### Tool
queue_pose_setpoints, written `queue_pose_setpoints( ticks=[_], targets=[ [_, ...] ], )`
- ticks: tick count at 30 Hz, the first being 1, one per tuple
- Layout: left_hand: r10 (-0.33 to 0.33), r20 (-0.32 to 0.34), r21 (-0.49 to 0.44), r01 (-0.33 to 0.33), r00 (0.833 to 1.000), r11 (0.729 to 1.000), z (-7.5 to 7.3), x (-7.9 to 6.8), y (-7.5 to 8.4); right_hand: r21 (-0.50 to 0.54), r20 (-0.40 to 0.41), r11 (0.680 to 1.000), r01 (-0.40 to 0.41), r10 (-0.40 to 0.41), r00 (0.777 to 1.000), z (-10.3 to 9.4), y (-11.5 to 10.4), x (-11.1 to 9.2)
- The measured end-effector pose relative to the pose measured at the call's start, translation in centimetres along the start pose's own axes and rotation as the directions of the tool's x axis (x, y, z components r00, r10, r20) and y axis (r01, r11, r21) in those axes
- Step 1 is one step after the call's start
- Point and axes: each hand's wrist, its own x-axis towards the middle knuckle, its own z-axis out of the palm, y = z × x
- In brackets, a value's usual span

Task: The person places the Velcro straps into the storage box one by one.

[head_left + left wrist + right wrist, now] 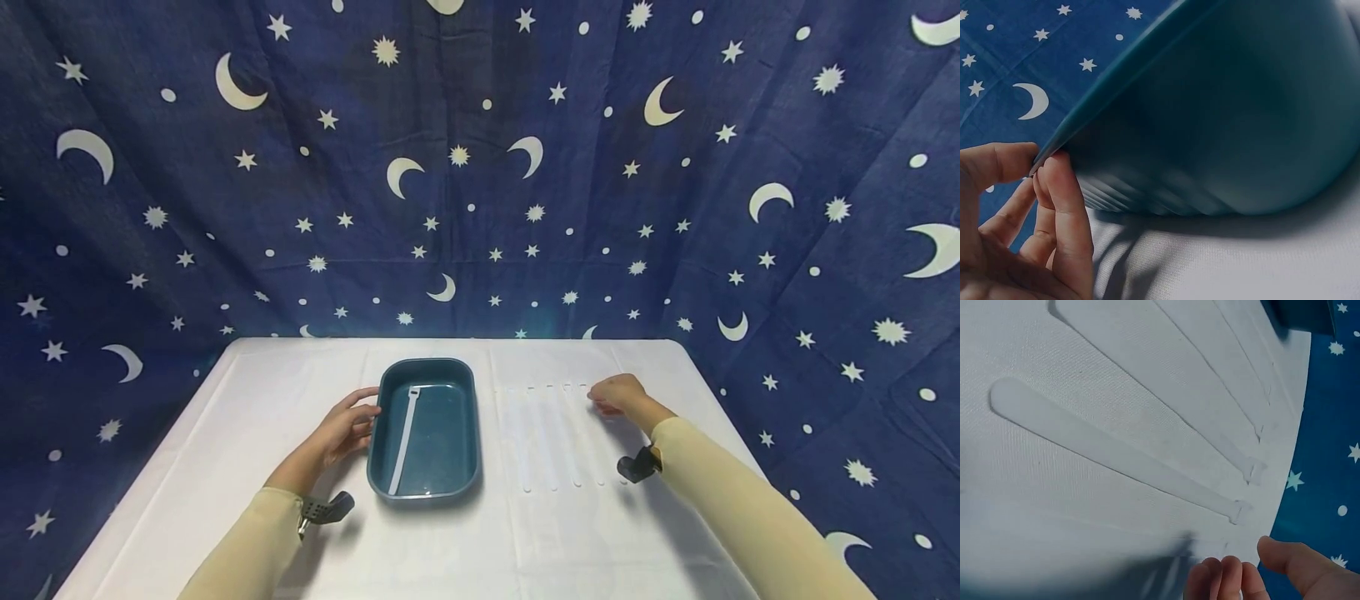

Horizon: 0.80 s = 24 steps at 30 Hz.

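My left hand (347, 427) is at the left side of a dark teal plastic tub (442, 433); in the left wrist view its thumb and fingers (1066, 194) pinch the tub's rim. Inside the tub lies one long white strap (405, 437) with a small square head at its far end. On the right, several similar white straps (1110, 453) lie side by side, hard to tell from the white cloth. My right hand (619, 395) hovers near the far ends of the rightmost ones. Its fingers (1230, 578) are bent, the thumb apart, and nothing shows between them.
A white cloth (420, 550) covers the table under the tub and straps. Dark blue curtains (480, 208) with moons and stars hang behind the table and along its sides. Each wrist carries a black camera mount (637, 465).
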Motion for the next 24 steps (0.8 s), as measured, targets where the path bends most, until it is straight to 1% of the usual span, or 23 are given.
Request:
queue_pose_setpoints(
  ticks=[6, 13, 17, 22, 24],
  targets=[
    [0.009, 0.010, 0.001, -0.009, 1.000, 1.000, -0.1, 0.0, 0.0, -0.092, -0.079, 0.993, -0.073, 0.066, 0.995, 0.5, 1.0, 0.9],
    [0.005, 0.011, -0.010, -0.005, 1.000, 1.000, -0.1, 0.0, 0.0, -0.192, -0.129, 0.977, -0.094, 0.070, 0.989, 1.0, 2.2, 1.3],
    [0.007, 0.011, -0.008, -0.007, 1.000, 1.000, -0.1, 0.0, 0.1, -0.247, -0.146, 0.966, -0.075, 0.039, 0.988, 1.4, 2.5, 1.2],
    [0.004, 0.011, -0.009, -0.004, 1.000, 1.000, -0.1, 0.1, 0.0, -0.334, -0.159, 0.942, -0.034, -0.021, 0.987, 1.8, 2.4, 0.7],
    [-0.001, 0.009, -0.015, 0.001, 1.000, 1.000, -0.1, 0.2, -0.1, -0.349, -0.167, 0.937, -0.024, -0.037, 0.985, 1.9, 2.4, 0.5]
  ],
)
